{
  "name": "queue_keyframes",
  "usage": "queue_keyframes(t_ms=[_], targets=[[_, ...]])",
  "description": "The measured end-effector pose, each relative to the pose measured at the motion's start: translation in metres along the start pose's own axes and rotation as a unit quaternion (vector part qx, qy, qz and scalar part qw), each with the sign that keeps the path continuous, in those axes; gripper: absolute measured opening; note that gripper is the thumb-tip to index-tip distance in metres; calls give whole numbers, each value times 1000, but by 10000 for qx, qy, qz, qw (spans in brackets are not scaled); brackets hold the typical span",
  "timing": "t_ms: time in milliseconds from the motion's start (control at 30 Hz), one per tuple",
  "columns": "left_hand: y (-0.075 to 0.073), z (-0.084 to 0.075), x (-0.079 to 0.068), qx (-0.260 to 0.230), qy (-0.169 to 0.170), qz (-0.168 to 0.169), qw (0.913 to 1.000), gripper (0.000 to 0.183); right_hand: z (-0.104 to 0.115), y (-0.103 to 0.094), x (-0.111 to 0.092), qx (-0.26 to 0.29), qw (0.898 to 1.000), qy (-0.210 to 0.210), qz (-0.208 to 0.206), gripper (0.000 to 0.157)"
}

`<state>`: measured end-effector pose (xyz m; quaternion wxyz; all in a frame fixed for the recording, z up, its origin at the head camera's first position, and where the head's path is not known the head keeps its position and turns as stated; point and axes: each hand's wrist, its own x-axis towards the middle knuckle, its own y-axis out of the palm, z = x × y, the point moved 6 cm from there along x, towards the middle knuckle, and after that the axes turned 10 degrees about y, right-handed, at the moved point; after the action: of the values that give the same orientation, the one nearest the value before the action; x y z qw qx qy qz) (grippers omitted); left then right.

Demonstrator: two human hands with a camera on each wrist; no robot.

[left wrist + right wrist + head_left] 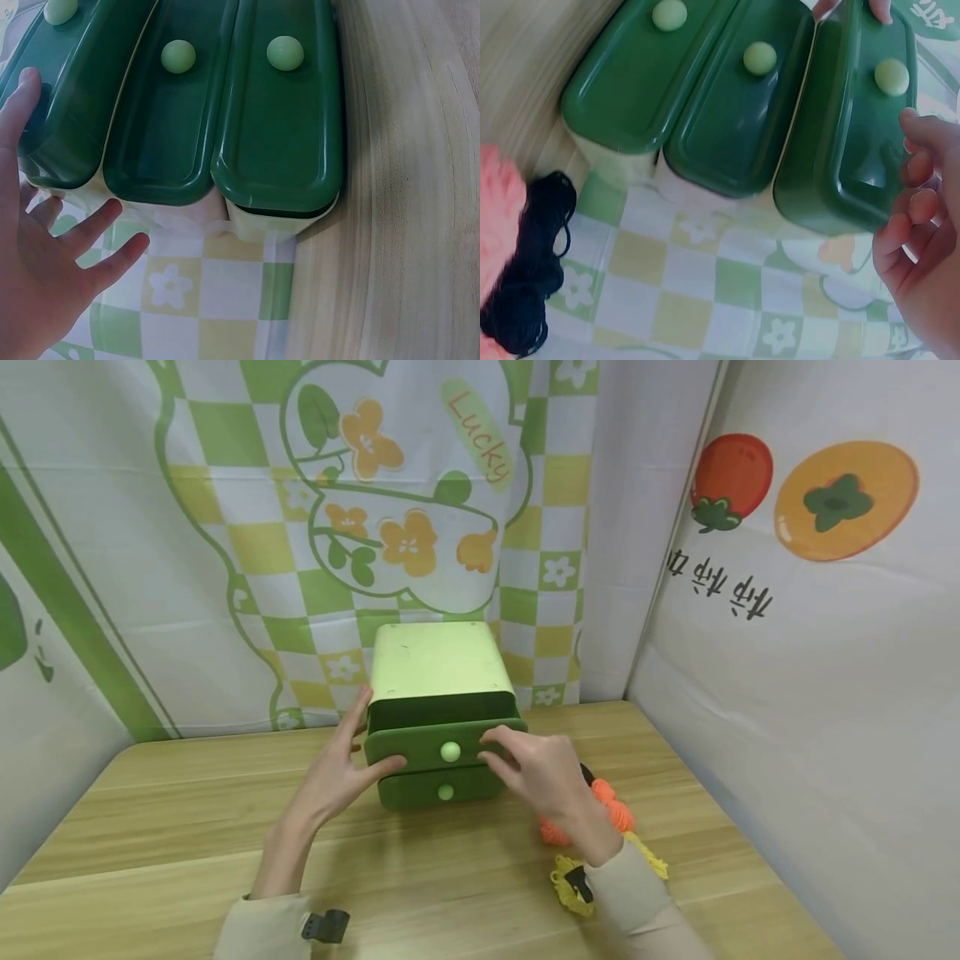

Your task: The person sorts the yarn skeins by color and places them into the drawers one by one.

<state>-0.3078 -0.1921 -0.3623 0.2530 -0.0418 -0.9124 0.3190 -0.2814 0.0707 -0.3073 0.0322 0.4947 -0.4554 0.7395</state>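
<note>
A small green drawer cabinet with a pale green top stands at the back of the table. Its top drawer is pulled out, with a round pale knob; the two lower drawers are closed in the wrist views. My left hand lies along the cabinet's left side, fingers spread, thumb against the top drawer's front. At that drawer's right end is my right hand, fingers loosely bent, nothing seen between them; whether it touches the drawer I cannot tell. The drawer's inside is mostly hidden.
Orange yarn and yellow yarn lie on the wooden table by my right forearm. A dark yarn bundle is next to the orange yarn. Printed cloth hangs behind the cabinet, and a white wall covering stands at right.
</note>
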Motion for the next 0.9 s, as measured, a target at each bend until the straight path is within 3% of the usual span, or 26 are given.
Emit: queue_keyframes(t_ms=[500,900], targets=[[2,2,0,13,-34,40,10000,104,-38,-23,-6,-79,9993,316,-173,15],[0,2,-1,-52,-41,27,10000,104,-63,-22,-12,-413,9971,616,164,16]])
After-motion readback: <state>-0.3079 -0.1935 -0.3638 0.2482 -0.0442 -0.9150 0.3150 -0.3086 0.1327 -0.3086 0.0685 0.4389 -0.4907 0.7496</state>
